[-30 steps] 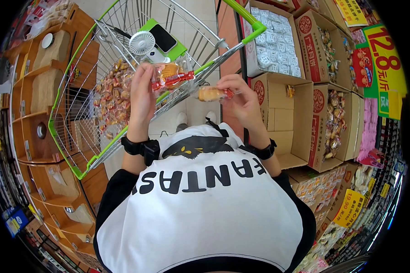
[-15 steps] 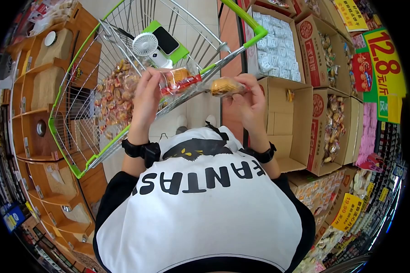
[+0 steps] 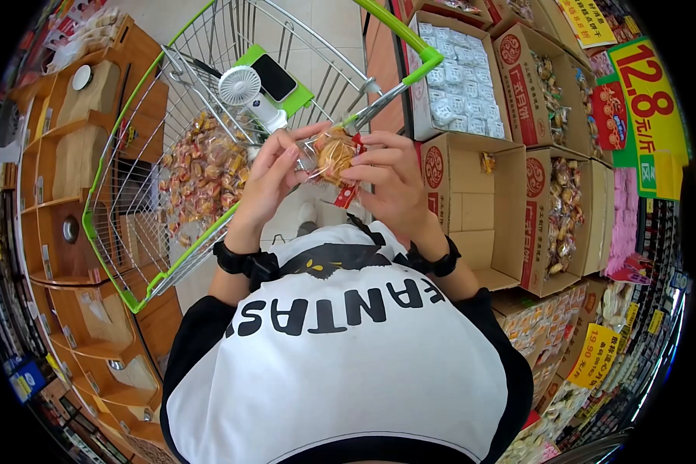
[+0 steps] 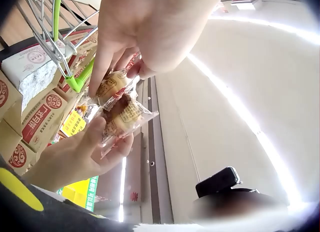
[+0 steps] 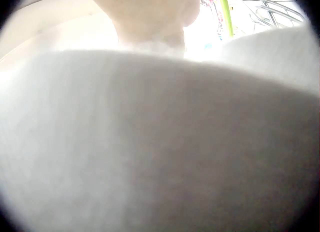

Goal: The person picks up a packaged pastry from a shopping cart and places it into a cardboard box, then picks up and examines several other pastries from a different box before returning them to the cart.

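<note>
Two mooncakes in clear wrappers with red print are brought together between the hands in front of the shirt. In the head view my left hand (image 3: 273, 176) pinches one wrapped mooncake from the left. My right hand (image 3: 397, 184) grips the other wrapped mooncake (image 3: 334, 158) from the right, its fingers lying along the wrapper. The left wrist view shows both from below: one mooncake (image 4: 111, 86) at the left hand's fingertips, the second mooncake (image 4: 125, 119) by the right thumb, overlapping it. Pale cloth covers most of the right wrist view.
A shopping cart (image 3: 93, 220) with green edges stands ahead, holding a big clear bag of wrapped mooncakes (image 3: 201, 178). A white fan (image 3: 240, 85) and a phone (image 3: 273, 77) are at its handle side. Cardboard boxes (image 3: 472, 213) of packaged sweets stand right, wooden shelves (image 3: 62, 232) left.
The hands have come together from holding the two mooncakes apart. The right hand moved left and its mooncake now overlaps the left one, which has shifted right.
</note>
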A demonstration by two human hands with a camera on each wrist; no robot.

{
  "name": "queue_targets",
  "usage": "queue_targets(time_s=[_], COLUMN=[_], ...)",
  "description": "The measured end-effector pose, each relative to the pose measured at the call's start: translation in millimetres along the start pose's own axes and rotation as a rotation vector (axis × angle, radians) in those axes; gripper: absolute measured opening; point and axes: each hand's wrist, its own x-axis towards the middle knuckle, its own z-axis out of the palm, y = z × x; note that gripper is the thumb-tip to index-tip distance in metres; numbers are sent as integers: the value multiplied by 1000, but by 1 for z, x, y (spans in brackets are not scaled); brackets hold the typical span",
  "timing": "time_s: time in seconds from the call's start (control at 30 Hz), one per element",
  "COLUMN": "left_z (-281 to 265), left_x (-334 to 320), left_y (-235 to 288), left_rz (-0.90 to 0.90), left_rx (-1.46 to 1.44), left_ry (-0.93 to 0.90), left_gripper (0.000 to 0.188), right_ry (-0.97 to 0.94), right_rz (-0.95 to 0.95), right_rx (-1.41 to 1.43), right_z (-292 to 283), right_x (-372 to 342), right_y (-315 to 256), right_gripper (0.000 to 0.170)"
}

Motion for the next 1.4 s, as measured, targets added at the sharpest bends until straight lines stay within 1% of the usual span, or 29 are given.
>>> queue_targets(time_s=[0.03,0.1,0.23,0.3,0.33,0.4,0.5,0.53,0.57,0.6,0.63,0.7,0.83,0.97,1.03,1.07,1.1,1.13,1.17,1.23,1.3,1.33,1.4], left_z=[0,-3,-5,-1,1,0,-3,-4,-4,-4,-4,-6,-14,-17,-18,-20,-22,-25,-29,-37,-37,-37,-41], left_x=[0,0,-1,-3,-4,-5,-6,-7,-6,-6,-6,-8,-13,-19,-23,-25,-28,-30,-33,-38,-44,-47,-53], left_y=[1,-6,-10,-7,-6,-6,-6,-6,-7,-8,-8,-4,0,3,5,7,8,10,9,6,9,11,17], left_rz=[3,13,20,1,-19,-12,-15,-25,-20,-12,-5,-7,-38,-17,14,23,32,42,51,67,101,123,140], left_rx=[8,22,71,57,44,86,146,164,165,91,18,28,102,87,68,69,10,-48,-47,55,90,123,93], left_ry=[-9,-19,-59,-47,-36,-25,-16,-17,-16,10,36,49,66,80,143,150,148,146,154,212,237,254,283], left_gripper=[16,15,15,15,15,15,14,14,14,14,14,14,14,14,16,16,15,15,15,13,15,19,21], right_ry=[0,-73,-67,-53,-53,66,39,39,-1,-40,-42,-122,-129,-150,-170,-173,-178,-184,-187,-199,-308,-317,-310], right_rz=[1,28,15,90,87,199,233,227,227,227,220,220,198,152,123,154,185,177,192,197,196,187,75], right_rx=[0,18,79,74,75,123,104,104,107,110,112,159,209,197,191,223,256,262,282,309,327,333,377], right_z=[0,0,5,2,4,11,5,4,4,3,3,2,9,17,23,28,33,37,42,47,50,52,60], right_x=[1,3,-1,-2,-5,-13,-9,-8,-7,-6,-5,-4,-3,0,2,3,4,6,8,13,19,22,28], right_y=[-2,-6,-1,-2,-1,5,1,1,1,2,3,4,6,10,11,10,8,5,3,-1,-6,-7,-10], right_gripper=[42,43,44,45,45,45,45,45,47,49,49,50,49,47,47,47,47,47,47,47,46,46,49])
